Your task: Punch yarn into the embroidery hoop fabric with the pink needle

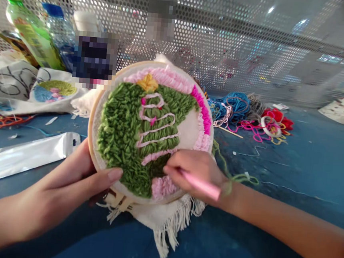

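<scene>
My left hand (95, 178) grips the lower left rim of a round embroidery hoop (91, 126), thumb on the front and fingers behind it. Stretched in the hoop is white cloth (189, 132) with green yarn loops, a pink border, a yellow star and a light pink winding line. My right hand (197, 169) is closed around a pink punch needle (201, 184) at the lower right of the design. The needle's tip is hidden by the fingers. Green yarn (246, 178) trails on the table beside my right wrist. Frayed cloth edges (165, 237) hang below the hoop.
A blue table (317, 157) meets a perforated metal panel (198, 39). Bottles, including a green-capped bottle (30, 28), stand at the back left. Tangled yarn (237, 104) lies at the back right. A silvery packet (28, 156) and printed cloth (10, 78) lie on the left.
</scene>
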The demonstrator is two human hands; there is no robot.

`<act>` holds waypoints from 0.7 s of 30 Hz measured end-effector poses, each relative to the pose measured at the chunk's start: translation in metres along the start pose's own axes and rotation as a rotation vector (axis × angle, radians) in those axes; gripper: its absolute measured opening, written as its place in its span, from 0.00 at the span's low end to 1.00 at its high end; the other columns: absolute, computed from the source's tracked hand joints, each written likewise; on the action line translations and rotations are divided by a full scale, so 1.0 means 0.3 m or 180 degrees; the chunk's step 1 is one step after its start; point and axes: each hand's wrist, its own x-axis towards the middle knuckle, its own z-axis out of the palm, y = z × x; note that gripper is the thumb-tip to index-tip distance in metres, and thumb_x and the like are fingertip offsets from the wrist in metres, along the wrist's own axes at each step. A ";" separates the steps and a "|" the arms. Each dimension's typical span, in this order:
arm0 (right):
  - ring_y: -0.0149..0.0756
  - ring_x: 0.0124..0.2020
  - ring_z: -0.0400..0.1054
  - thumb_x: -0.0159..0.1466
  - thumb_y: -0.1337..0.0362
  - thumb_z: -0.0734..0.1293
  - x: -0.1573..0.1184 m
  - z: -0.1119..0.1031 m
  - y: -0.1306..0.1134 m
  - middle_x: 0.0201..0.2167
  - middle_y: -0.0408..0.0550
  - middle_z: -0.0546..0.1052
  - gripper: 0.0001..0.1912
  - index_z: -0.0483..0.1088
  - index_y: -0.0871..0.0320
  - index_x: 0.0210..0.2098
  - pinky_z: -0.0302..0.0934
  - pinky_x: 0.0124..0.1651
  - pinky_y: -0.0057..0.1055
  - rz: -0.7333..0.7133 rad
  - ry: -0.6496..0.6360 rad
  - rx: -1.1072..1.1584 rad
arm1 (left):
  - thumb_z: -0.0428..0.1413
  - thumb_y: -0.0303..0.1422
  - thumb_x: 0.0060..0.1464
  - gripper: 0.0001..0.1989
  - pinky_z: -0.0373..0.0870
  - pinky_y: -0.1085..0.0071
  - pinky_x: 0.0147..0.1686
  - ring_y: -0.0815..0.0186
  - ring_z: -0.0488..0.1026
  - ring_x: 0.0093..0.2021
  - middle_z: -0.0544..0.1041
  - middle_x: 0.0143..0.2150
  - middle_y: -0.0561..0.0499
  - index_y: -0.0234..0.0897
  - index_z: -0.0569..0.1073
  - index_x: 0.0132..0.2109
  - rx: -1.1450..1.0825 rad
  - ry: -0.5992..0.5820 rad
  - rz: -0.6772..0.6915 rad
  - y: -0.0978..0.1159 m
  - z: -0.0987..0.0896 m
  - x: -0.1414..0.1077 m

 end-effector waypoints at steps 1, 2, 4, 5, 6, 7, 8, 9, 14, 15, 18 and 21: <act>0.28 0.24 0.63 0.65 0.62 0.65 0.005 0.006 -0.003 0.21 0.42 0.71 0.11 0.69 0.58 0.26 0.56 0.27 0.27 -0.0075 -0.0087 -0.0136 | 0.59 0.38 0.56 0.11 0.70 0.79 0.14 0.69 0.65 0.20 0.72 0.26 0.58 0.50 0.68 0.45 0.0005 -0.0056 0.0058 0.000 0.001 -0.002; 0.28 0.24 0.63 0.65 0.62 0.65 0.010 0.008 -0.003 0.21 0.41 0.70 0.12 0.68 0.58 0.26 0.56 0.27 0.27 -0.0002 -0.0111 -0.0101 | 0.59 0.37 0.57 0.10 0.70 0.79 0.14 0.69 0.65 0.20 0.72 0.26 0.58 0.50 0.68 0.45 -0.0015 -0.0092 0.0088 0.001 0.003 -0.001; 0.26 0.21 0.61 0.67 0.59 0.64 0.016 0.004 0.003 0.19 0.40 0.69 0.14 0.68 0.58 0.27 0.55 0.24 0.25 0.0505 0.0024 0.0442 | 0.58 0.38 0.57 0.11 0.69 0.78 0.13 0.70 0.65 0.19 0.71 0.26 0.58 0.49 0.68 0.47 -0.0076 -0.0079 0.0026 0.004 0.006 0.009; 0.25 0.18 0.60 0.68 0.57 0.63 0.018 -0.002 0.009 0.18 0.39 0.68 0.16 0.68 0.58 0.27 0.54 0.22 0.24 0.0767 0.0174 0.0838 | 0.58 0.39 0.57 0.12 0.69 0.78 0.13 0.70 0.65 0.20 0.71 0.26 0.58 0.48 0.67 0.47 -0.0105 -0.0032 -0.0032 0.006 0.007 0.016; 0.24 0.16 0.58 0.68 0.56 0.62 0.017 -0.009 0.016 0.16 0.38 0.66 0.17 0.69 0.59 0.27 0.52 0.19 0.22 0.0948 0.0360 0.1217 | 0.59 0.40 0.57 0.13 0.69 0.78 0.13 0.70 0.65 0.20 0.71 0.27 0.57 0.47 0.67 0.47 -0.0122 0.0048 -0.0099 0.007 0.007 0.024; 0.23 0.14 0.56 0.69 0.55 0.62 0.015 -0.016 0.023 0.14 0.37 0.65 0.19 0.69 0.59 0.26 0.50 0.17 0.22 0.1022 0.0579 0.1526 | 0.59 0.40 0.56 0.14 0.69 0.79 0.14 0.70 0.65 0.21 0.71 0.28 0.57 0.46 0.68 0.47 -0.0126 0.0120 -0.0170 0.009 0.007 0.031; 0.22 0.13 0.55 0.68 0.55 0.62 0.012 -0.023 0.030 0.13 0.37 0.64 0.19 0.69 0.59 0.24 0.48 0.16 0.21 0.1037 0.0806 0.1745 | 0.59 0.41 0.55 0.14 0.69 0.79 0.14 0.70 0.65 0.21 0.71 0.29 0.57 0.45 0.68 0.47 -0.0123 0.0161 -0.0248 0.010 0.006 0.036; 0.22 0.12 0.54 0.68 0.56 0.62 0.008 -0.028 0.036 0.14 0.37 0.64 0.19 0.69 0.59 0.23 0.46 0.15 0.21 0.1016 0.0991 0.1891 | 0.60 0.41 0.55 0.15 0.69 0.79 0.14 0.71 0.65 0.21 0.71 0.28 0.57 0.44 0.68 0.47 -0.0128 0.0168 -0.0304 0.010 0.004 0.040; 0.20 0.11 0.54 0.66 0.58 0.65 -0.007 -0.041 0.048 0.15 0.39 0.67 0.18 0.70 0.59 0.22 0.44 0.13 0.21 0.0913 0.1294 0.2119 | 0.59 0.42 0.55 0.16 0.67 0.80 0.14 0.71 0.64 0.20 0.69 0.26 0.58 0.44 0.67 0.48 -0.0112 0.0112 -0.0459 0.003 -0.008 0.044; 0.20 0.11 0.54 0.66 0.57 0.65 -0.009 -0.042 0.048 0.15 0.39 0.67 0.18 0.70 0.59 0.22 0.44 0.13 0.21 0.0914 0.1286 0.2098 | 0.59 0.42 0.55 0.15 0.67 0.80 0.14 0.71 0.64 0.20 0.70 0.26 0.58 0.44 0.67 0.47 -0.0095 0.0108 -0.0467 0.000 -0.011 0.044; 0.21 0.11 0.53 0.68 0.57 0.63 -0.013 -0.046 0.043 0.14 0.38 0.66 0.18 0.69 0.58 0.23 0.44 0.13 0.21 0.0907 0.1181 0.1870 | 0.59 0.41 0.56 0.13 0.68 0.80 0.14 0.71 0.65 0.20 0.71 0.26 0.58 0.44 0.68 0.46 -0.0031 0.0078 -0.0461 -0.012 -0.015 0.045; 0.23 0.16 0.57 0.68 0.60 0.62 -0.014 -0.041 0.029 0.16 0.38 0.66 0.16 0.68 0.58 0.25 0.49 0.17 0.22 0.0672 0.0629 0.1096 | 0.58 0.41 0.57 0.12 0.69 0.79 0.13 0.70 0.67 0.20 0.74 0.27 0.58 0.46 0.67 0.47 0.0005 -0.0027 -0.0341 -0.023 -0.017 0.037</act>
